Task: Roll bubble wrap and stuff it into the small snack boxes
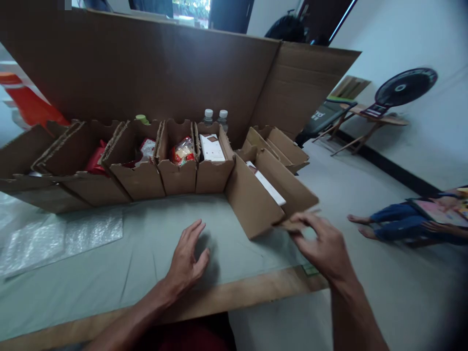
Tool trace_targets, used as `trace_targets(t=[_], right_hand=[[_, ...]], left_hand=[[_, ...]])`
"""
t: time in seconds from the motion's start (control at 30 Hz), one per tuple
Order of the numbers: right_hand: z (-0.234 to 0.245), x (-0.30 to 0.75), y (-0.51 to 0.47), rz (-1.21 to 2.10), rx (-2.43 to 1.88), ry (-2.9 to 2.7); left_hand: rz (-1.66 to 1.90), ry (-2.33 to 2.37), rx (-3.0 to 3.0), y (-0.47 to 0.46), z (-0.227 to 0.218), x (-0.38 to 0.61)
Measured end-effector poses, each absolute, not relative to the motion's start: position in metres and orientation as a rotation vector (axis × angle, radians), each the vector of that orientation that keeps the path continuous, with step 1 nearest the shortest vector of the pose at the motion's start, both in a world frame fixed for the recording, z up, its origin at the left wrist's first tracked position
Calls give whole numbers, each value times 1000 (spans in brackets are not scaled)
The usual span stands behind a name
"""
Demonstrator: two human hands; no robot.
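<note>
My left hand (188,258) hovers just above the grey-green table cover (146,248), fingers spread, holding nothing. My right hand (323,243) pinches the near corner flap of a small open cardboard box (252,204) at the table's right end. That box holds a flat white item (268,184). Behind it sits another small open box (278,146). To the left stands a row of several cardboard bins (146,175) with packets inside: a red pack (95,158), a clear snack bag (183,151) and a white box (212,146).
A tall cardboard sheet (164,68) walls off the back of the table. Two capped bottles (215,118) stand behind the bins. Bubble wrap (58,239) lies at the left. A person's legs (391,226) stretch on the floor at right, near a fan (405,87) and low table.
</note>
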State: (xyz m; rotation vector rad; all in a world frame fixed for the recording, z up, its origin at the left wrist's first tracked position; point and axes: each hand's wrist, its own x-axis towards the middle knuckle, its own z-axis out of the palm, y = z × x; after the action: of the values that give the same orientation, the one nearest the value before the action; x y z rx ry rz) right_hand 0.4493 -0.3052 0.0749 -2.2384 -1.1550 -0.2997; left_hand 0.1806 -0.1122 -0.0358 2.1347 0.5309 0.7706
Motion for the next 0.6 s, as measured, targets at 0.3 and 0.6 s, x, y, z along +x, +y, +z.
trace_targets(t=[0.3, 0.6], right_hand=[[25, 424, -445, -70, -1875, -488], [-23, 415, -335, 97, -1953, -684]], left_hand=[[567, 390, 1844, -126, -10, 252], [770, 549, 1783, -134, -30, 224]])
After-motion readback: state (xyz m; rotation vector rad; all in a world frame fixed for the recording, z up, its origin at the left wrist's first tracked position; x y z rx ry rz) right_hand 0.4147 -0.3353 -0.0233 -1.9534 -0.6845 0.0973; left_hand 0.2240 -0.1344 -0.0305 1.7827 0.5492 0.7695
